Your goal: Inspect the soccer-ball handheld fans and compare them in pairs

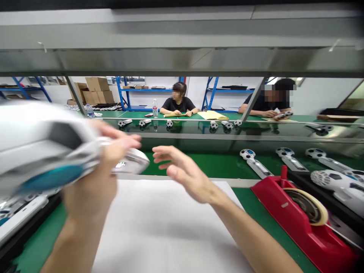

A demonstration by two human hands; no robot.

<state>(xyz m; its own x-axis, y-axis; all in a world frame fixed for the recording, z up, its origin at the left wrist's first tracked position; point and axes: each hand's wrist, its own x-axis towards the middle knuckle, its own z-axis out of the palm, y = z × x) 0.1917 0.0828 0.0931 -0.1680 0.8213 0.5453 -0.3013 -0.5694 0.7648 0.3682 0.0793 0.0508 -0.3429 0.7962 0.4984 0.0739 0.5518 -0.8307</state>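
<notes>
My left hand (96, 170) grips the football-patterned device (54, 142) near its neck, lifted at my left, its head blurred. My right hand (186, 170) holds nothing, fingers loosely bent and thumb apart, above the paper's (170, 227) far end. With one hand bearing it all, a slack grip could let the device fall; swung low, its bulky head could knock the left tray (32, 230). My right forearm, drifting outward, might bump the dispenser (298, 223). That tray holds more devices (24, 216); the dispenser holds a tape roll (323, 214). The far bottle's (155, 109) contents I can't tell.
</notes>
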